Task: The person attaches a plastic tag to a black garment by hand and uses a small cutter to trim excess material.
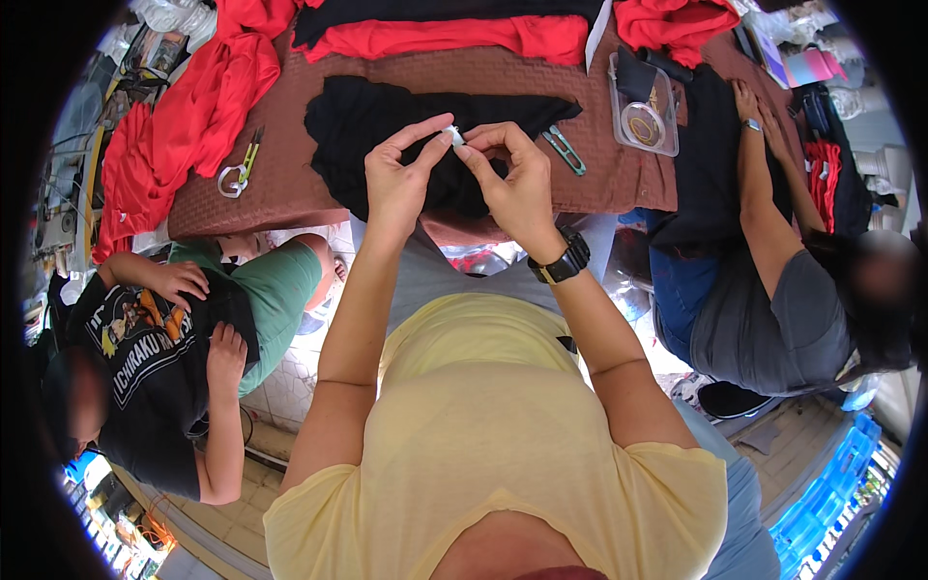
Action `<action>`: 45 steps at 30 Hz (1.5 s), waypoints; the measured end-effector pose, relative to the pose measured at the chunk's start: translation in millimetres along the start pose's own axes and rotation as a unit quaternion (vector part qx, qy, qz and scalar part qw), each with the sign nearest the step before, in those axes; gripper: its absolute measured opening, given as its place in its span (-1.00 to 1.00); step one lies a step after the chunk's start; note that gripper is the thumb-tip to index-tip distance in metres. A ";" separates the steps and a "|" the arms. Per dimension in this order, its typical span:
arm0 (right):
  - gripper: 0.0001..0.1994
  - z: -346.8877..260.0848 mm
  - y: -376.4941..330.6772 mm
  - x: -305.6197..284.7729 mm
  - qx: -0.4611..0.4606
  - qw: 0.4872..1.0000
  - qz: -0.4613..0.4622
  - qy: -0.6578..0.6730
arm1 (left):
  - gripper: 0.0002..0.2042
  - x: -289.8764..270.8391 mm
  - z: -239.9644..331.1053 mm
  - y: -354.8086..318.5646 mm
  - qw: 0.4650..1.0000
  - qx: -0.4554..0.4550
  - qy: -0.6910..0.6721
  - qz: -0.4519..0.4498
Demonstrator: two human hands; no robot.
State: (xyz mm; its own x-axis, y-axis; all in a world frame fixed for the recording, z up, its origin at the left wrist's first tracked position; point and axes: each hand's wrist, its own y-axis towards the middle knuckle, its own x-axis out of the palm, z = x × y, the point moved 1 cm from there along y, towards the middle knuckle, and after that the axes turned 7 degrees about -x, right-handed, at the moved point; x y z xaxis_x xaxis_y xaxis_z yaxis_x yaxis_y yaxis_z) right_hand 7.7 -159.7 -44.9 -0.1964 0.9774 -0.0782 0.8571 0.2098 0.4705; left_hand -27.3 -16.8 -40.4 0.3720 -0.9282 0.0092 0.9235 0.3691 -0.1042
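My left hand point(396, 172) and my right hand point(510, 174) meet above a piece of black cloth point(358, 126) on the brown-covered table point(280, 184). Between the fingertips of both hands is a small white piece point(453, 134), pinched from either side. A black watch point(563, 263) is on my right wrist. The black cloth lies flat under my hands, partly hidden by them.
Green thread snips point(565, 150) lie right of my hands, yellow-handled snips point(238, 171) to the left. A clear plastic box point(643, 111) stands at the right. Red cloth point(184, 126) is heaped left and at the back. One person sits at the left point(164, 348), another at the right point(773, 290).
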 end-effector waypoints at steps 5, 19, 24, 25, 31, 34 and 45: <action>-0.88 3.8 2.1 1.7 0.016 1.000 0.021 -0.012 | -0.79 2.2 3.2 -3.7 0.998 0.027 0.048 0.016; -0.87 4.0 7.5 -14.5 0.080 0.996 -0.027 0.019 | -0.81 3.3 4.3 -2.6 0.997 0.036 0.065 0.015; -0.90 0.4 18.2 -32.0 0.025 0.997 -0.054 -0.056 | -0.80 0.5 14.1 -4.9 0.999 0.017 0.050 -0.012; -0.90 -0.5 19.3 -34.6 0.026 0.996 -0.061 -0.062 | -0.79 0.1 15.1 -5.4 0.999 0.016 0.046 -0.017; -0.86 -14.6 24.6 -40.2 0.004 0.993 -0.089 -0.083 | -0.75 -1.9 18.8 -6.3 0.998 -0.017 0.033 -0.052; -0.86 -15.4 25.7 -41.7 -0.001 0.993 -0.092 -0.077 | -0.75 -1.1 21.1 -6.7 0.998 -0.014 0.034 -0.056; -0.86 -16.4 24.7 -38.2 -0.028 0.993 -0.094 -0.067 | -0.75 -0.7 24.3 -8.1 0.998 -0.023 0.014 -0.065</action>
State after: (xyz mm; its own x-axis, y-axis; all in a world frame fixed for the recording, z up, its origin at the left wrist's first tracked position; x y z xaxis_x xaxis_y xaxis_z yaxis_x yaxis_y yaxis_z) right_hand 28.7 -192.2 -15.9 -0.2810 0.9168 -0.2838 0.7831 0.3899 0.4844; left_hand -32.8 -17.9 -15.4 0.2465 -0.9691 -0.0018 0.9583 0.2440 -0.1489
